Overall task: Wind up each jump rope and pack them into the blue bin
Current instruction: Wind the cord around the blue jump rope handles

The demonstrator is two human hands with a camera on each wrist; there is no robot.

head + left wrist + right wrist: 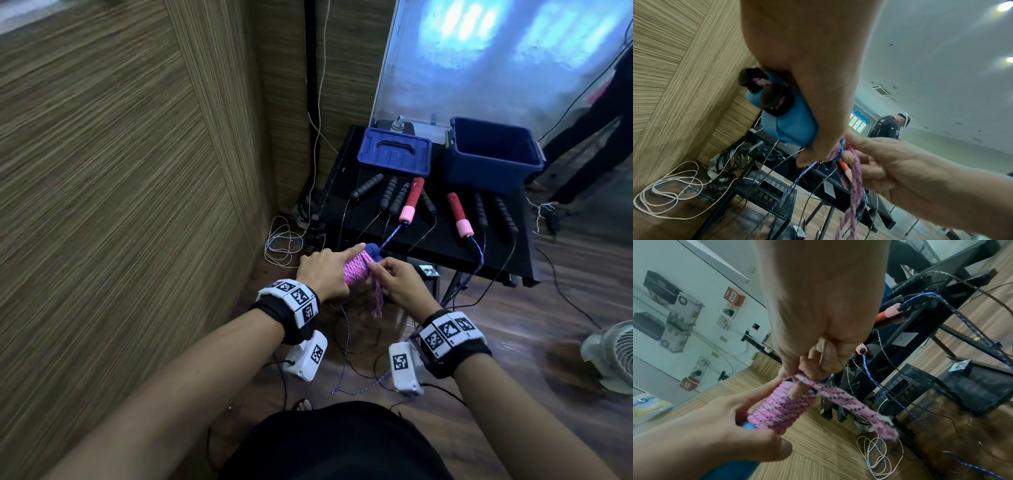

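My left hand grips a pair of blue foam handles with the pink jump rope coiled tightly round them, index finger stretched along the top. My right hand pinches the loose pink rope end right at the coil; the tail hangs down. The open blue bin stands at the back right of the black table, its lid beside it. Red-and-pink handles with a blue rope and several black-handled ropes lie on the table, cords trailing to the floor.
A wood-panel wall runs close on my left. A white cord lies coiled on the floor by the table leg. A fan stands at the right, and another person's legs are behind the table.
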